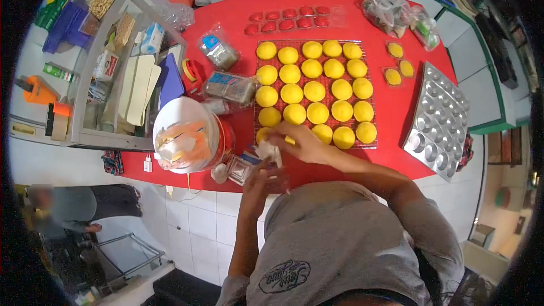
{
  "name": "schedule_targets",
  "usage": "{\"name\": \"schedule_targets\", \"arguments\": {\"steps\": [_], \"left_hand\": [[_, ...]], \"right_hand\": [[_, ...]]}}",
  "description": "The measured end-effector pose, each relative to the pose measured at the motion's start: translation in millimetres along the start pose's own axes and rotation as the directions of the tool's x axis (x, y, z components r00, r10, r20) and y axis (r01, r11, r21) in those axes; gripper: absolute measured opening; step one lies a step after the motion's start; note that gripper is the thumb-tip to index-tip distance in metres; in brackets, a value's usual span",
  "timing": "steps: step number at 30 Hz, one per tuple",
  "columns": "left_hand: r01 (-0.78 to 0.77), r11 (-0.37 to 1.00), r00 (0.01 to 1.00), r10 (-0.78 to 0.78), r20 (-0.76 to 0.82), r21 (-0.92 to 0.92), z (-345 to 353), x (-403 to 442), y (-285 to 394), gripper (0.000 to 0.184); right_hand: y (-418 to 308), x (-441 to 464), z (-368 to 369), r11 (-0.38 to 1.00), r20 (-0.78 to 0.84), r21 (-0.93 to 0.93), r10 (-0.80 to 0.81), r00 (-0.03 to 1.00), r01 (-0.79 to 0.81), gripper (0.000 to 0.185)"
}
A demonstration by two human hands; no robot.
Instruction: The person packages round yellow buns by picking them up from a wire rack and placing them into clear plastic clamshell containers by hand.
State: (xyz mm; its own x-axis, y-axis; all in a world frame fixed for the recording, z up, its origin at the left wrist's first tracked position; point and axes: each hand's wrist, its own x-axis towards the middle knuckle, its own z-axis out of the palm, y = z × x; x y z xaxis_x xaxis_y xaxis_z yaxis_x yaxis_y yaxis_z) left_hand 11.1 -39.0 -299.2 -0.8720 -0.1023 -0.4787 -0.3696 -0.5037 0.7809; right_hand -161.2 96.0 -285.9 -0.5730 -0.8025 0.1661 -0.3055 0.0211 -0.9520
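Rows of round yellow cakes (pixel 314 91) sit on a wire rack (pixel 372 99). At the rack's lower left corner my right hand (pixel 300 143) is over the nearest cakes, its fingers stretched out and apart. Closer to my body, my left hand (pixel 258 184) has its fingers bent around thin clear plastic (pixel 279 182); the details are blurred. Crumpled whitish plastic (pixel 268 152) lies between the two hands. Just left of my left hand is a small clear square container (pixel 239 170).
A white tub (pixel 187 116), wrapped packs (pixel 229 87) and a glass case (pixel 82 110) stand left. Red packed items (pixel 288 23) lie at the back. Wrapped yellow cakes (pixel 406 68) and a metal mould tray (pixel 436 119) are right. Another person (pixel 76 204) is at lower left.
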Motion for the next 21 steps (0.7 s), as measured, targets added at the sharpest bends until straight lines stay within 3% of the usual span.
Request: {"name": "schedule_targets", "arguments": {"steps": [1,3,5,6,9,11,15,18,21], "left_hand": [[0.004,1.0,1.0,-0.004,0.006,0.0,-3.8,0.5,-1.3,0.051],[-0.086,0.97,0.996,0.079,-0.04,-0.228,-22.1,-1.2,-8.5,0.05],[-0.17,0.884,0.985,0.141,-0.099,-0.435,-36.1,-3.8,-13.4,0.048],[-0.16,0.888,0.987,0.134,-0.09,-0.432,-37.8,-5.0,-13.6,0.048],[-0.186,0.876,0.983,0.161,-0.093,-0.446,-39.2,-8.7,-12.1,0.047],[-0.194,0.872,0.981,0.17,-0.092,-0.45,-40.8,-8.9,-12.2,0.046],[-0.118,0.825,0.993,0.092,-0.075,-0.553,-44.3,-2.6,-14.6,0.049],[-0.108,0.823,0.992,0.125,-0.009,-0.557,-37.6,5.4,-6.6,0.05],[-0.106,0.818,0.985,0.164,0.052,-0.566,-31.6,18.8,0.4,0.052]], "right_hand": [[4.6,3.4,3.1,1.0,-0.005,-0.003,0.005,1.0,-0.005,0.026],[28.3,10.2,12.6,0.904,0.065,-0.372,-0.202,0.977,0.211,0.026],[56.8,13.5,24.0,0.637,0.197,-0.667,-0.35,0.916,0.387,0.025],[71.8,14.4,30.6,0.639,0.187,-0.672,-0.345,0.92,0.376,0.025],[116.2,17.2,50.1,0.377,0.294,-0.748,-0.549,0.782,0.546,0.024],[120.5,14.9,53.2,0.277,0.336,-0.763,-0.602,0.725,0.584,0.023],[95.5,0.9,46.6,0.349,0.323,-0.796,-0.445,0.835,0.494,0.019],[67.0,-23.9,21.5,0.38,0.226,-0.808,-0.506,0.832,0.45,0.02],[35.8,-62.8,-14.1,0.694,-0.156,-0.694,-0.407,0.9,0.194,0.027]]}}
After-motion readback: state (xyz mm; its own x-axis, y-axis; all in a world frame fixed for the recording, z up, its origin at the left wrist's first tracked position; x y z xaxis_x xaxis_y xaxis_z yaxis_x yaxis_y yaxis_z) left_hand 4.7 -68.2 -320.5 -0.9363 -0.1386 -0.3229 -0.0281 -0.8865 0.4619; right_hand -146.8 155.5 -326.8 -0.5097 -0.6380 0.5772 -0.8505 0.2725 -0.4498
